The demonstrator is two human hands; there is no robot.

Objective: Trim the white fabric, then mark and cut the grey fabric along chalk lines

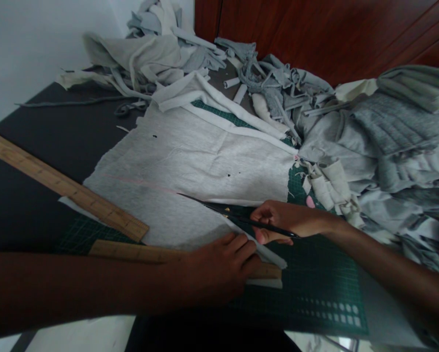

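Observation:
My right hand (278, 221) is closed round the handles of black scissors (232, 213). Their blades point left and lie at a cut in the light grey knit fabric (190, 156), whose two parts spread apart near the scissors. A faint pink line runs across the fabric leftward from the blade tips. My left hand (222, 266) has its fingers bent over the near part of the fabric, holding its edge beside the scissors. Under that hand and forearm lies a wooden ruler (131, 251), partly hidden. Small dark holes show in the fabric.
A longer wooden ruler (61, 181) slants in from the left. Beneath the work is a green cutting mat (325, 264) on a dark table (32, 117). Scrap heaps (149, 54) line the back, stacked grey cloth (399, 127) the right. A pink piece (310, 201) lies right of the fabric.

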